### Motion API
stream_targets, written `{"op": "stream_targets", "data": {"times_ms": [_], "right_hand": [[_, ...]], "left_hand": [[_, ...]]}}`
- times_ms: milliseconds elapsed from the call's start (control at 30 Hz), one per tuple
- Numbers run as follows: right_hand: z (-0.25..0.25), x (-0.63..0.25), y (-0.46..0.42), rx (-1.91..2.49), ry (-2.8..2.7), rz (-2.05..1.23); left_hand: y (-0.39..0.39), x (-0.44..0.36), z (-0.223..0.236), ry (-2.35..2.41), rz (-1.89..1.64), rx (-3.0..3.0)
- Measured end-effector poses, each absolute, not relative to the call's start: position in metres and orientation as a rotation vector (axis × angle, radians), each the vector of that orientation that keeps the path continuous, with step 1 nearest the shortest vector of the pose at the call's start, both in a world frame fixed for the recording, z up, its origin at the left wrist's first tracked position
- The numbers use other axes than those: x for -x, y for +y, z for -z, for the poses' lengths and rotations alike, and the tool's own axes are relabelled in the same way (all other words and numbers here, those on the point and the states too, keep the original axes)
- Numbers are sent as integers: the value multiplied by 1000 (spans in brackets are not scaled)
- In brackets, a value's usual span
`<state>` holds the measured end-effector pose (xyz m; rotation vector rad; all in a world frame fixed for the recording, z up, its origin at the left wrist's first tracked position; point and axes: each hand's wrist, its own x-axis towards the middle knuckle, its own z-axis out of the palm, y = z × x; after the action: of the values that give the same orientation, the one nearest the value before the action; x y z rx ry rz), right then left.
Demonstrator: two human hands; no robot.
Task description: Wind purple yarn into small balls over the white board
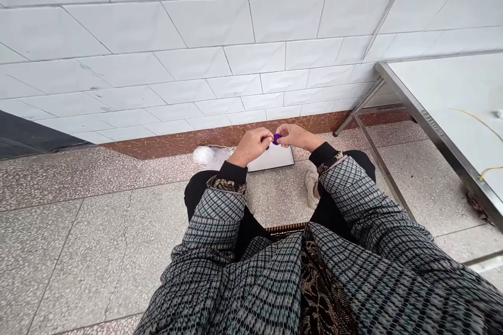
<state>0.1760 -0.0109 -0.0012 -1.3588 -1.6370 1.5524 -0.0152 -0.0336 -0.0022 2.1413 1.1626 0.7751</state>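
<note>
A small purple piece (276,139), soft-looking like yarn or cloth, is pinched between my two hands above the floor. My right hand (295,136) is closed on its right side with thumb and fingers. At its left edge, my left hand (252,146) is closed in a pinch, and a bit of purple shows beneath those fingers. The piece is too small for me to tell its exact kind. Below the hands lies a flat white board or box (273,160) with a dark edge. White yarn in clear plastic (212,156) rests left of my left wrist.
A white tiled wall (255,57) with a red-brown skirting rises just ahead. On the right stands a metal-edged table (440,131) with a slanting leg and a yellow cord (485,128) on top. Dark material (35,136) lies at the far left. My light shoe (312,188) is on the speckled floor.
</note>
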Motion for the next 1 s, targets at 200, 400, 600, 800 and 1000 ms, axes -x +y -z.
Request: {"op": "stream_targets", "data": {"times_ms": [200, 400, 600, 800, 1000], "right_hand": [[-11, -179, -19, 1213, -1667, -1854], [-25, -182, -21, 1094, -1117, -1877], [-13, -181, -12, 1163, -1102, -1567], [11, -177, -4, 1389, -1557, -1388], [1, -172, -13, 1215, -1521, -1815]], "left_hand": [[-32, 15, 5, 1167, -859, -2031], [-27, 7, 11, 1342, -913, -1896], [-30, -3, 17, 1084, -622, -2046], [-31, 3, 13, 1110, -743, -2145], [-25, 17, 18, 1353, -915, -2058]]}}
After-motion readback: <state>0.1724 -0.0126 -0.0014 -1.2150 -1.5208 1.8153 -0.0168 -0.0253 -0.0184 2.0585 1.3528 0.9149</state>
